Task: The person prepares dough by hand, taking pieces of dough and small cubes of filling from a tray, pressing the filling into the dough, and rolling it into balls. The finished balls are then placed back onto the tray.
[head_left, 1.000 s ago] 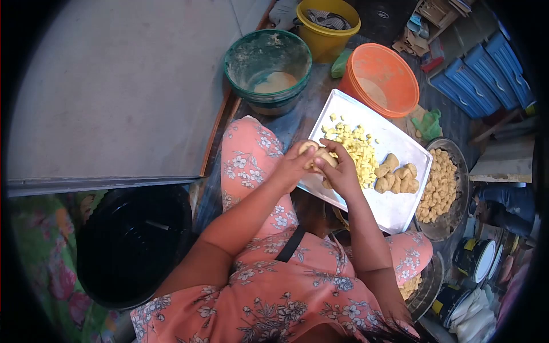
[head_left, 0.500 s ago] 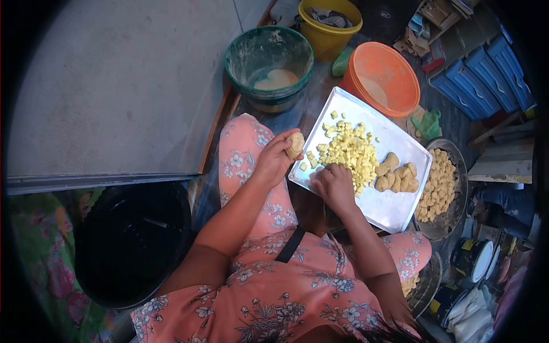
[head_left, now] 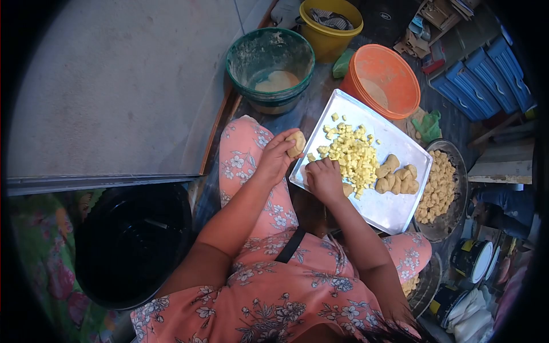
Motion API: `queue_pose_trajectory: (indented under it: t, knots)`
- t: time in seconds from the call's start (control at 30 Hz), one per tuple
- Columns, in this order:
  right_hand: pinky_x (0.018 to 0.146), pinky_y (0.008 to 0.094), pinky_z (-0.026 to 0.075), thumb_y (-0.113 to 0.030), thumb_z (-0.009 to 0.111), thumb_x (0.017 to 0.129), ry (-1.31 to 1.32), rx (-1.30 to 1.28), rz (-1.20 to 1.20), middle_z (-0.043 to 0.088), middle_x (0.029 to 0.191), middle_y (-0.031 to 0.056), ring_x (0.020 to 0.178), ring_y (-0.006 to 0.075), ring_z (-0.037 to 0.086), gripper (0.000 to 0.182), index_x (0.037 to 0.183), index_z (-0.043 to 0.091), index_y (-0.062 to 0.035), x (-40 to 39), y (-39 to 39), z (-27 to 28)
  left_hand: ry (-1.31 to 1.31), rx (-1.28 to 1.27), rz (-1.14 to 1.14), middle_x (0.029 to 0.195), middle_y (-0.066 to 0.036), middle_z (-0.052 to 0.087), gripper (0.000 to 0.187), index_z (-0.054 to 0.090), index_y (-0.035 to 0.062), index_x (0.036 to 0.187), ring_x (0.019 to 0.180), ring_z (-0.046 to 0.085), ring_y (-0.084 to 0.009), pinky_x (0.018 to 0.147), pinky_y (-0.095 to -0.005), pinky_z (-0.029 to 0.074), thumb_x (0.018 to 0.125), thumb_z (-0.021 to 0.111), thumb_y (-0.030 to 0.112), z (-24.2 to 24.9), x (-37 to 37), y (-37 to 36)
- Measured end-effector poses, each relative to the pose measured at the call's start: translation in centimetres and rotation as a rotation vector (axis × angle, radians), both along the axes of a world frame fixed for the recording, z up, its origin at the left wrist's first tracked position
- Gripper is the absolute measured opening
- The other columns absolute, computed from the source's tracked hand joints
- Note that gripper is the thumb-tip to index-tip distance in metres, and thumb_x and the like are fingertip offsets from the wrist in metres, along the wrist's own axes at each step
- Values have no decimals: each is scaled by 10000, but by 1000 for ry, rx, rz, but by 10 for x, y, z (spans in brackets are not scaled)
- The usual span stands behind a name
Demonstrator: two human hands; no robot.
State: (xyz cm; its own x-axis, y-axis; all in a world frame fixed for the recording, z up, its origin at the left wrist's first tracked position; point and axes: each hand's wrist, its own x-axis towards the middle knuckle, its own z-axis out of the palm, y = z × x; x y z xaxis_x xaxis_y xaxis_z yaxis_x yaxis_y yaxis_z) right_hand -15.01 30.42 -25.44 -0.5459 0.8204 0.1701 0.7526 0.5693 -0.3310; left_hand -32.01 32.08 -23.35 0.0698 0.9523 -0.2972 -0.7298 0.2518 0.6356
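Currently, the left hand (head_left: 276,157) has its fingers closed around a dough piece (head_left: 295,143), held just off the tray (head_left: 394,208) edge; the right hand (head_left: 325,180), fingers curled, rests beside the yellow cubes (head_left: 351,153).

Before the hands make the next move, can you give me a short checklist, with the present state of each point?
1. Left hand holds the dough piece in a firm grip: ok.
2. Right hand rests on the metal tray beside the yellow filling cubes: ok.
3. Right hand has picked up filling: cannot tell, fingers are curled.
4. Shaped dough pieces lie apart from the cubes: ok.
5. Tray sits steady on the lap: cannot tell.
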Motion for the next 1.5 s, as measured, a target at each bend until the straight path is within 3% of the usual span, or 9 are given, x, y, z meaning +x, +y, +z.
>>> queue_pose_trajectory:
  t: [0.27, 0.57, 0.8, 0.87, 1.0, 1.1, 1.17, 1.3, 1.5]
  knots:
    - [768, 371, 338, -89, 593, 679, 44, -43, 97, 581, 883, 16, 908, 207, 500, 338, 1015, 583, -128, 5, -2, 9, 30, 8, -22, 1060, -85, 572, 307, 508, 16, 1168, 938, 573, -164, 759, -313, 501, 863, 499, 48, -2, 3, 1]
    - [748, 352, 344, -123, 596, 727, 91, -17, 86, 591, 830, 22, 829, 197, 521, 160, 882, 635, -126, 8, 3, -3, 41, 8, -41, 1058, -83, 574, 298, 510, 16, 1166, 933, 574, -160, 750, -313, 507, 871, 497, 57, -5, 3, 1]
    - [728, 347, 360, -138, 584, 723, 119, -18, 39, 596, 765, 46, 803, 211, 531, 139, 846, 641, -106, 7, 2, -1, 66, 2, -53, 1057, -83, 578, 297, 508, 13, 1168, 920, 581, -163, 750, -316, 510, 876, 493, 63, -5, 6, 2]
    - [730, 366, 369, -105, 587, 713, 282, -193, -84, 606, 756, 66, 776, 240, 537, 144, 845, 639, -87, 6, 1, 13, 56, 5, -64, 1059, -89, 577, 298, 507, 7, 1168, 917, 583, -167, 747, -315, 511, 875, 498, 61, -7, 6, 3]
    - [708, 360, 406, -72, 589, 720, 425, -268, -151, 606, 755, 94, 726, 248, 551, 151, 864, 634, -59, 13, 9, 15, 58, -2, -106, 1075, -112, 569, 312, 501, -12, 1172, 926, 587, -185, 763, -317, 517, 867, 522, 52, -4, 7, 2]
    - [669, 301, 436, -60, 577, 781, 652, -489, -289, 613, 772, 81, 691, 179, 559, 136, 906, 622, -32, 15, 15, 14, 55, -2, -122, 1094, -118, 558, 341, 488, -23, 1186, 964, 578, -196, 799, -334, 515, 857, 548, 43, -1, 9, 3]
    - [639, 235, 431, -77, 553, 845, 1024, -538, -363, 603, 775, 47, 684, 101, 530, 125, 938, 605, -10, 13, 17, 20, 62, 15, -145, 1104, -117, 553, 353, 480, -24, 1194, 986, 570, -197, 825, -337, 508, 855, 553, 44, -2, 11, 2]
    - [656, 225, 419, -61, 579, 840, 1144, -392, -370, 592, 807, 20, 698, 74, 496, 111, 930, 593, 1, -2, 17, 30, 86, 48, -201, 1129, -115, 537, 386, 455, -28, 1217, 1031, 549, -196, 882, -332, 485, 855, 562, 48, 1, 17, -1]
    - [714, 321, 412, -133, 630, 799, 840, -93, -310, 565, 763, 81, 767, 238, 541, 163, 936, 616, -46, -6, 11, 35, 47, 91, -203, 1135, -120, 526, 394, 445, -26, 1223, 1030, 549, -194, 890, -321, 480, 857, 565, 59, 0, 18, -2]
